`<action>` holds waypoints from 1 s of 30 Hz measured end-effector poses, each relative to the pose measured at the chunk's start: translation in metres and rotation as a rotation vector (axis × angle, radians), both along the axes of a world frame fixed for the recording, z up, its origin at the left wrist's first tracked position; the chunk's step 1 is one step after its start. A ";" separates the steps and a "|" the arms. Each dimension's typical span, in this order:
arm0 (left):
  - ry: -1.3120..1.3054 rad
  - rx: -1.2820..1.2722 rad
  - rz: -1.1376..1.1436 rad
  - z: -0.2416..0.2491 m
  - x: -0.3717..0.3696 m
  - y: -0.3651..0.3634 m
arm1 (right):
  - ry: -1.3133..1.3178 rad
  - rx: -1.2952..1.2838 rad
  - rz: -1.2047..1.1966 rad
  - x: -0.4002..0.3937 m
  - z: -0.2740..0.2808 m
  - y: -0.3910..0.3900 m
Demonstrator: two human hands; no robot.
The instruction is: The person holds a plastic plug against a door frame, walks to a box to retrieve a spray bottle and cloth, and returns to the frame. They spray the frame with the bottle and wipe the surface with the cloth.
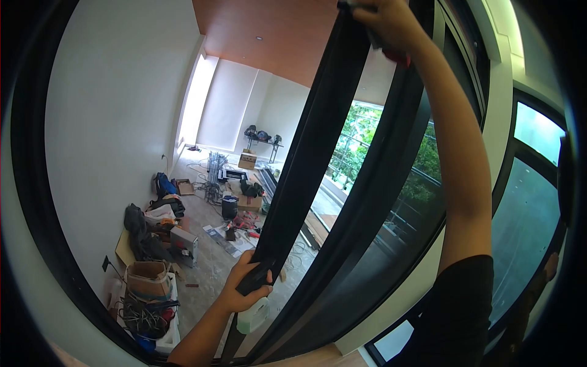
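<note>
My left hand (244, 290) is closed around the black head of a spray bottle. Its translucent body (253, 316), with a pale greenish tint, hangs below my fingers. That hand is right beside the lower part of a black door frame post (299, 171), which slants across the view. High up, my right hand (391, 24) is closed at the upper part of the same post. Something dark with a red part (397, 58) shows under that hand; its kind is too hidden to tell.
A dark-framed glass panel (397, 214) stands on the right. Through the opening lie cardboard boxes (148, 280), bags (143, 229), cables and tools (244, 226) on the floor. A narrow table (266, 142) stands at the far wall. Another dark-framed window (529, 220) is at far right.
</note>
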State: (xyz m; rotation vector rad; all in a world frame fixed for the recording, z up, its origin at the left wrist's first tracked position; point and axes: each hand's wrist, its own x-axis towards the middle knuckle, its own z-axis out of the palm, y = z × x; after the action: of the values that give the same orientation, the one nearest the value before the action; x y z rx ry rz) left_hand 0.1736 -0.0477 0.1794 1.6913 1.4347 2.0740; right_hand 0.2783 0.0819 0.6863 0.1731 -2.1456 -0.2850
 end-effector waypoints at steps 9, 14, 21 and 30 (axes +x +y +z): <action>0.065 0.046 0.013 -0.001 -0.006 -0.001 | 0.057 0.679 0.337 -0.016 -0.217 0.044; 0.125 0.075 0.080 0.001 -0.005 -0.001 | 0.472 0.938 0.004 -0.033 -0.079 0.058; 0.055 0.005 0.106 0.000 0.001 -0.006 | 0.662 0.295 0.170 -0.037 0.023 0.043; 0.137 -0.011 0.162 -0.019 -0.005 0.001 | 0.106 0.610 0.255 -0.016 -0.193 0.024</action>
State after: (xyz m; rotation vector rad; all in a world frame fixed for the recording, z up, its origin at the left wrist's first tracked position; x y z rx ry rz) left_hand 0.1689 -0.0466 0.1600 1.8000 1.6729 2.0586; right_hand 0.2627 0.1054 0.4936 0.7561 -1.8495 -0.7725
